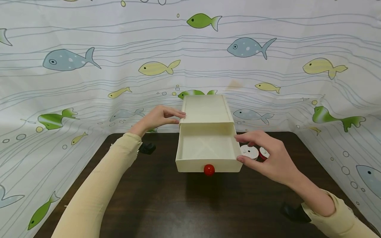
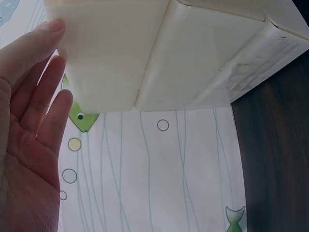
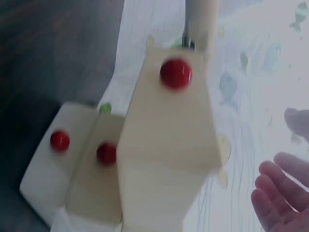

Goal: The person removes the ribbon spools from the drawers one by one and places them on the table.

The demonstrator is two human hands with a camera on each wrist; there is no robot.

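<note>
A cream chest of drawers [image 1: 205, 109] stands at the table's far side, its top drawer [image 1: 208, 167] pulled out with the inside floor showing. A red ball knob [image 1: 209, 170] sits on the drawer front. In the right wrist view, two more red knobs mark the lower drawers, and the pulled-out drawer [image 3: 169, 125] juts over them. My left hand [image 1: 159, 117] rests its fingertips on the chest's upper left edge; the left wrist view shows its fingers fairly straight along the wall [image 2: 111, 58]. My right hand [image 1: 268, 155] is beside the drawer's right wall, thumb and fingers spread apart.
Two white round discs with red edges, one disc [image 1: 249, 152] nearer the chest, lie partly behind my right hand. The dark wooden table [image 1: 166, 205] extends in front of the chest. A fish-patterned sheet [image 1: 119, 39] hangs behind and along both sides.
</note>
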